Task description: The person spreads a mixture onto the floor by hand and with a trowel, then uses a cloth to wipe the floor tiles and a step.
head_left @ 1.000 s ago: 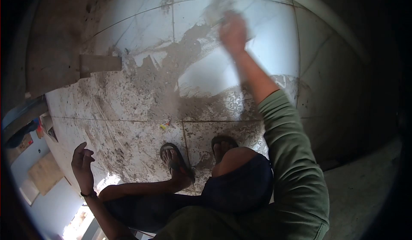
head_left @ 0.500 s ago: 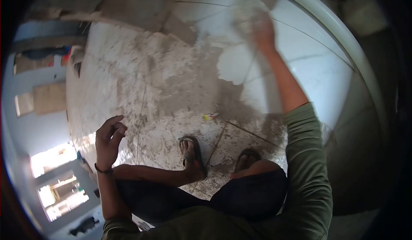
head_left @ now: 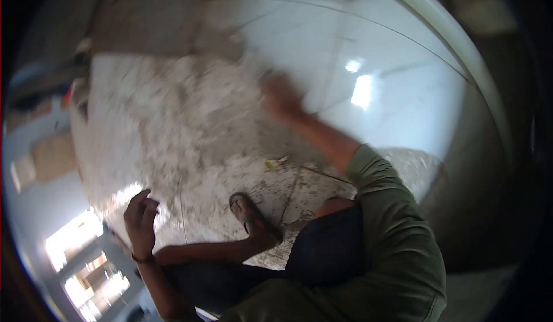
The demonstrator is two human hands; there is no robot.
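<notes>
My right hand (head_left: 280,95), smeared by motion, is low over the floor where the shiny white tiles (head_left: 397,103) meet the dirt-smeared tiles (head_left: 167,109). It is closed around something pale and greyish (head_left: 257,64), possibly a rag; the blur hides its kind. Wiped-looking white tile lies to the right of this hand, grey wet-looking grime to the left and below. My left hand (head_left: 140,217) hangs in the air above my left knee, its fingers loosely bent and apart from the thumb, with nothing in it.
A small yellow-green scrap (head_left: 276,162) lies on the floor ahead of my sandalled foot (head_left: 250,215). A pale curved edge (head_left: 449,31) bounds the tiles at right. Brown sheets (head_left: 150,16) lie at the top; cardboard (head_left: 55,155) and bright windows (head_left: 75,238) are at left.
My right hand has swept from the upper right toward the left and nearer to me, uncovering bright reflections on the white tiles. My left hand stays raised and bent; the view has shifted slightly.
</notes>
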